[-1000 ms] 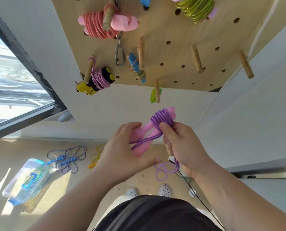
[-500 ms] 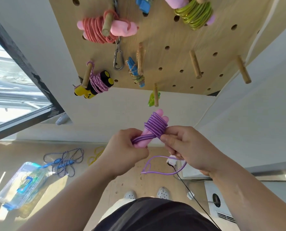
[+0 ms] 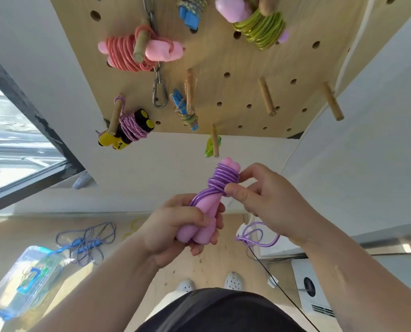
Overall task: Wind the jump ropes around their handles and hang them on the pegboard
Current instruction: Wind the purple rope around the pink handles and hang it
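My left hand (image 3: 175,228) grips the lower end of a pair of pink handles (image 3: 205,209) held upright. A purple rope (image 3: 221,180) is coiled around their upper half. My right hand (image 3: 266,197) pinches the purple rope at the coil with thumb and fingers. A short loose loop of the rope (image 3: 254,236) hangs below my right wrist. The wooden pegboard (image 3: 235,75) is above, with wound ropes hung on several pegs and two bare pegs (image 3: 266,95) at its right.
On the floor at the left lie a tangled blue rope (image 3: 87,240), a yellow rope (image 3: 133,227) and a clear plastic box (image 3: 24,281). A window (image 3: 10,140) is to the left. A white appliance (image 3: 312,291) and a black cable (image 3: 278,283) are at the lower right.
The handles have tilted upright and risen slightly. More purple rope is on the coil, and the loose loop below my right hand is shorter.
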Demonstrator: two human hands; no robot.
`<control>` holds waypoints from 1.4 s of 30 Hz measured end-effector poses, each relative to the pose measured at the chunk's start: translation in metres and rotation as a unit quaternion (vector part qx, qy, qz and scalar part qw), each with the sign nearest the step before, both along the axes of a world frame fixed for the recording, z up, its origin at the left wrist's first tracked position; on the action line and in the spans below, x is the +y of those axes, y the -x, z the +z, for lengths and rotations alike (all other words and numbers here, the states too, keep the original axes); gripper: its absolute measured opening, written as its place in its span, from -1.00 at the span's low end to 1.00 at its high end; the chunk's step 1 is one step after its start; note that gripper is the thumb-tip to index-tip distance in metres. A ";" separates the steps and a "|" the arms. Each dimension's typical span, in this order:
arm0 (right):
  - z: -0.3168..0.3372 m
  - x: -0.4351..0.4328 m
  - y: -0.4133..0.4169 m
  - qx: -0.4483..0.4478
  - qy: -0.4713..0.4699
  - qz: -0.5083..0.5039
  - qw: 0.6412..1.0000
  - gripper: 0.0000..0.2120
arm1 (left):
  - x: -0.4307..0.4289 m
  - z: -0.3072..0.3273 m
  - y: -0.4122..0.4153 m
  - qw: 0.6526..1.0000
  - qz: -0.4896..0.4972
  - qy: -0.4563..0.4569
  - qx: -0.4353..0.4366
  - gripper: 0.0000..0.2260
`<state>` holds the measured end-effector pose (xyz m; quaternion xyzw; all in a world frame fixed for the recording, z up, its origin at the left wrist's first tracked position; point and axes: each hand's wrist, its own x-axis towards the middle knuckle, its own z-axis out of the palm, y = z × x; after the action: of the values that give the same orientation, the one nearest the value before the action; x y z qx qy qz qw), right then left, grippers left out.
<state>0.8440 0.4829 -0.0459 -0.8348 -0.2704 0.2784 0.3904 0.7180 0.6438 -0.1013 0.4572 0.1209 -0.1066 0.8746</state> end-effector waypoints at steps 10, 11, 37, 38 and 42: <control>-0.021 0.012 0.014 0.068 -0.235 -0.038 0.969 -0.56 | -0.015 -0.002 -0.008 0.941 -0.127 0.305 -0.076 -0.63; -0.023 0.014 0.015 0.081 -0.243 -0.038 0.966 -0.60 | -0.015 -0.005 -0.006 0.935 -0.133 0.319 -0.076 -0.63; -0.033 0.026 0.036 0.171 -0.238 -0.204 0.934 -0.80 | -0.032 -0.017 0.001 0.713 0.204 -0.655 -0.145 -0.33; -0.033 0.025 0.036 0.175 -0.238 -0.195 0.935 -0.76 | -0.032 -0.019 0.001 0.708 0.228 -0.651 -0.148 -0.41; -0.031 0.014 0.033 0.205 -0.250 -0.118 0.939 -0.77 | -0.025 -0.020 0.007 0.763 0.290 -0.564 -0.126 -0.61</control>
<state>0.8112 0.4968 -0.0766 -0.6612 -0.1449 0.3186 0.6636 0.7106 0.6189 -0.1209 0.8202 0.1747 0.2980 0.4560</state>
